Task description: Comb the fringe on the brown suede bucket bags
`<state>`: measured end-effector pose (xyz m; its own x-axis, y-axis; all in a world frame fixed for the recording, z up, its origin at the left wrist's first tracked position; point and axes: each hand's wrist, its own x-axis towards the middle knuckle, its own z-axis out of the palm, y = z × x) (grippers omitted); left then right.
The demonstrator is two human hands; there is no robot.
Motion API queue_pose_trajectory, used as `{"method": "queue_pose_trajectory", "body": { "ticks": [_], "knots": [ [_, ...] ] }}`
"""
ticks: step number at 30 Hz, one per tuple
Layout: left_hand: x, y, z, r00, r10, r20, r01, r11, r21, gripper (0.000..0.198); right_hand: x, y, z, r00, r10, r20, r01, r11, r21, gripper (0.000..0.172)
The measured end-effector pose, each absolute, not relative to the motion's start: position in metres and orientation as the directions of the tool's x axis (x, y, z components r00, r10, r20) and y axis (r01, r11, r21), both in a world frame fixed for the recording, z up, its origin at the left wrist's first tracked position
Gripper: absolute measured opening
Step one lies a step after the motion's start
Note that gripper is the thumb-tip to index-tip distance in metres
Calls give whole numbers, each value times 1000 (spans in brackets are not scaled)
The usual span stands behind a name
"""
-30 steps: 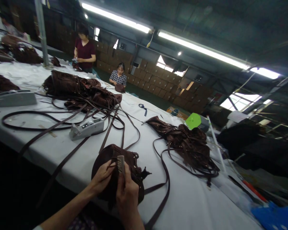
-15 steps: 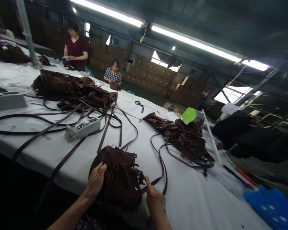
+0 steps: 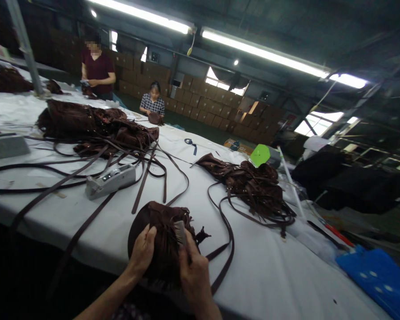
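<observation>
A dark brown fringed bag [image 3: 156, 215] rests at the table's near edge, its strap trailing off to the right. My left hand [image 3: 143, 251] grips the bag's left side, thumb on top and the other fingers hidden behind it. Pinched in my right hand [image 3: 195, 266] is a pale comb [image 3: 180, 232], its teeth against the fringe on the front of the bag. A dark tassel [image 3: 203, 234] sticks out just beyond my right fingers.
Brown bags with tangled straps [image 3: 86, 120] lie left, others [image 3: 250, 182] right. A grey tape dispenser [image 3: 111, 181] stands ahead on the white table [image 3: 263, 262]. A green piece [image 3: 260, 155] and a blue bag [image 3: 380, 278] are at right. Two people work across the table.
My right hand has moved left from the bag's right edge onto its front, and the comb now shows in it. My left hand keeps its grip. The view has shifted slightly.
</observation>
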<state>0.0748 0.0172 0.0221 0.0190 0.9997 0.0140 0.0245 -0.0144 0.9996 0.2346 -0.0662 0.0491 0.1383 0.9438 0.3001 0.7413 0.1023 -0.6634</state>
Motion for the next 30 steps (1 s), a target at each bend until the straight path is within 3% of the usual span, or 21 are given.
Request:
{"method": "queue_pose_trajectory", "body": {
  "ticks": [2,5,8,13,16,18,21,23,25,27,30],
  "knots": [
    [82,11,27,29,999,19,23,-20,1000,47,204,-55,48,-8,949,315,897,146,-416,50],
    [81,7,24,-18,1000,19,59,-17,998,46,193,-43,32,-45,981,189,995,61,-83,62],
    [72,8,15,-47,999,18,82,-14,997,46,220,-39,14,-4,995,101,999,-1,50,65],
    [49,20,11,-203,979,19,140,10,990,39,315,-66,5,380,923,-53,921,-373,114,62],
    [44,28,18,-244,969,36,171,6,985,35,347,-89,18,535,845,20,845,-533,-45,46],
    [51,27,24,-173,983,60,168,-30,985,36,333,-96,34,528,837,145,837,-484,-255,46],
    [69,17,33,-40,995,96,163,-88,983,38,270,-88,56,313,884,348,882,-134,-452,48],
    [78,8,37,24,994,104,152,-106,983,38,225,-73,61,79,915,396,896,109,-431,49],
    [80,1,40,40,994,106,120,-110,987,38,198,-56,57,-62,936,347,923,186,-336,55],
    [75,-4,39,15,994,106,94,-107,990,38,194,-42,43,-51,971,235,974,100,-202,62],
    [61,-6,33,-30,993,113,126,-109,986,36,226,-35,14,163,985,59,986,-160,-53,66]
  ]
}}
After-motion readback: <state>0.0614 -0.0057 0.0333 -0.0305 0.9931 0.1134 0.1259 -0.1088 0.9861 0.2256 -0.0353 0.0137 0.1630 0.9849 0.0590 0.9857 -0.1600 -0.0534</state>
